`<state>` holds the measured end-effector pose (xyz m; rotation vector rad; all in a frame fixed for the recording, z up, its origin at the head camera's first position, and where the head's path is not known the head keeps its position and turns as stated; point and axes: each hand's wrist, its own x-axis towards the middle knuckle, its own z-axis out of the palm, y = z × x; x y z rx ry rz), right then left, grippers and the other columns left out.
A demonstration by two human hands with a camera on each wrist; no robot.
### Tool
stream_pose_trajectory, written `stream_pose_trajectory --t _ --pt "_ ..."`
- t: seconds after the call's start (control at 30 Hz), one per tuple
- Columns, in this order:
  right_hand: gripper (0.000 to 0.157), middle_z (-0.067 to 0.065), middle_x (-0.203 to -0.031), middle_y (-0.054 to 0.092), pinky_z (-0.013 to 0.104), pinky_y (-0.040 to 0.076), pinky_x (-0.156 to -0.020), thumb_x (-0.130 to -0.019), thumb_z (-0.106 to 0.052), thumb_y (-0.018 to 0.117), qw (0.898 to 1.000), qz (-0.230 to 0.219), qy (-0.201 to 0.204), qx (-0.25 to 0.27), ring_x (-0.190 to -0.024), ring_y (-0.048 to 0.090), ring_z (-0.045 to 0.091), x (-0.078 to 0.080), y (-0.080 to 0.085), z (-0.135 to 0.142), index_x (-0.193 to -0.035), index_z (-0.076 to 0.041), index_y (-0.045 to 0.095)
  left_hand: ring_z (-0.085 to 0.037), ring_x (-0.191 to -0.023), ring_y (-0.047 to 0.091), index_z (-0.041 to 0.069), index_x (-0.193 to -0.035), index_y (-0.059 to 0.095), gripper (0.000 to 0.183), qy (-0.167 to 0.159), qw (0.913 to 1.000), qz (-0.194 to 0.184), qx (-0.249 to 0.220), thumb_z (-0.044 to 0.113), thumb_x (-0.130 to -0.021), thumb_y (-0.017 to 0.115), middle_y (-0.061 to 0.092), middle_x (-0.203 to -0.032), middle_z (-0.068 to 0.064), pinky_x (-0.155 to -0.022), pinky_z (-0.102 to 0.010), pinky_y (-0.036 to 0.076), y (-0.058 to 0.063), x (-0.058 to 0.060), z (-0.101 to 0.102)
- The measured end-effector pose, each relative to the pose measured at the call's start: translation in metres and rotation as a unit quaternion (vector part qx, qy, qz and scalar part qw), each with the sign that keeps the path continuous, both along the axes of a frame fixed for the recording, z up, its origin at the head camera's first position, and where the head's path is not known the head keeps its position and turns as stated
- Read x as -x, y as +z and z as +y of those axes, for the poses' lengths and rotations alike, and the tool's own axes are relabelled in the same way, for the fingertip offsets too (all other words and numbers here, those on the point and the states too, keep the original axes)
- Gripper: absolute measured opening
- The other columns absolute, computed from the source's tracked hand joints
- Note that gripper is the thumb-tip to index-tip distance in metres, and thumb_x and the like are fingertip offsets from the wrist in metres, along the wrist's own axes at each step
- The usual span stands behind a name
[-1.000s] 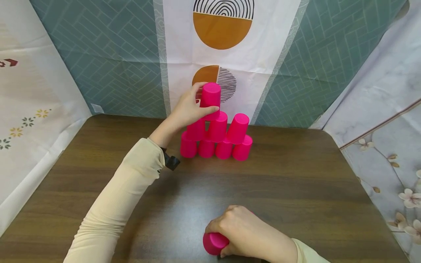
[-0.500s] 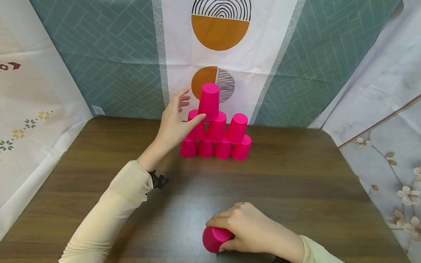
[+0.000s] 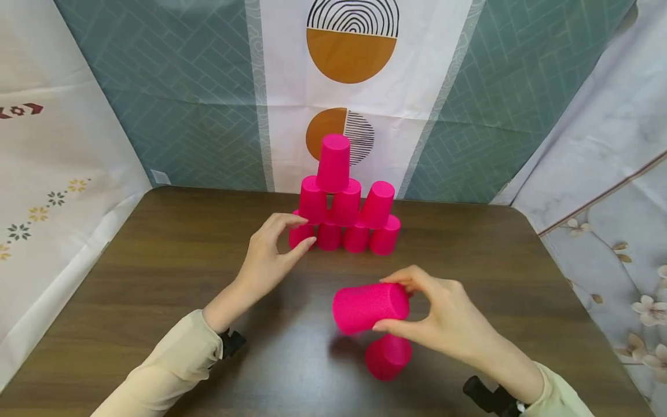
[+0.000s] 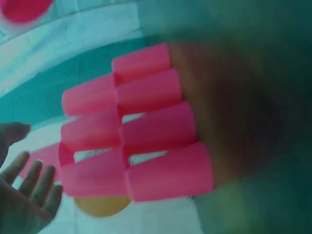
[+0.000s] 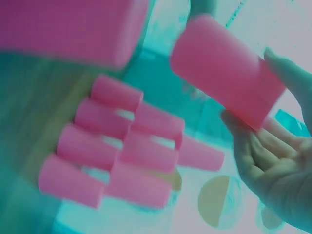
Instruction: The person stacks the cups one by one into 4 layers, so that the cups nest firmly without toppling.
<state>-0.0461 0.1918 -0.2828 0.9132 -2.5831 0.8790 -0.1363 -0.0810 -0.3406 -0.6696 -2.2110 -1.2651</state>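
Note:
My right hand (image 3: 443,313) grips a pink cup (image 3: 365,307) by one end, lying sideways above the table, its other end toward my left hand. Below it another pink cup (image 3: 388,356) rests on the table. My left hand (image 3: 266,255) holds nothing; its fingers and thumb are spread beside the lower left of a cup stack. That stack has a bottom row of several upside-down cups, a middle row with its right cup (image 3: 377,204), and one top cup (image 3: 334,163) over the left pair. In the right wrist view the held cup (image 5: 226,68) sits between thumb and fingers.
The brown wooden table (image 3: 172,278) reaches back to a patterned cloth backdrop (image 3: 208,116). White cloths hang at the left and right sides. Both wrists wear black straps with small cameras.
My left hand has let go of the top cup and moved down and toward me. My right hand has lifted a cup up and forward, uncovering another cup on the table.

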Motion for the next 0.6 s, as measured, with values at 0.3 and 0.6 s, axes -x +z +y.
stream_pose_trajectory --t 0.3,0.6 --pt "0.061 0.0 -0.103 0.069 0.008 0.043 -0.076 -0.059 -0.026 0.088 0.986 0.144 -0.068 0.043 -0.079 0.062 0.002 0.048 0.026 0.032 -0.114 -0.012 0.067 -0.012 -0.084 0.062 0.013 -0.098 0.066 0.025 -0.129 0.9863 -0.101 0.023 0.013 -0.076 0.077 0.064 -0.093 0.006 -0.074 -0.029 0.054 -0.023 -0.04 0.015" --pt "0.07 0.011 -0.106 0.068 0.007 0.043 -0.081 -0.057 0.004 0.086 0.97 0.191 -0.108 0.102 -0.092 0.056 -0.009 0.093 0.043 0.052 -0.122 -0.009 0.063 -0.007 -0.103 0.057 0.021 -0.116 0.056 0.042 -0.246 0.9426 -0.208 0.09 0.03 -0.079 0.075 0.058 -0.112 0.013 -0.09 -0.03 0.047 -0.024 -0.072 0.043"
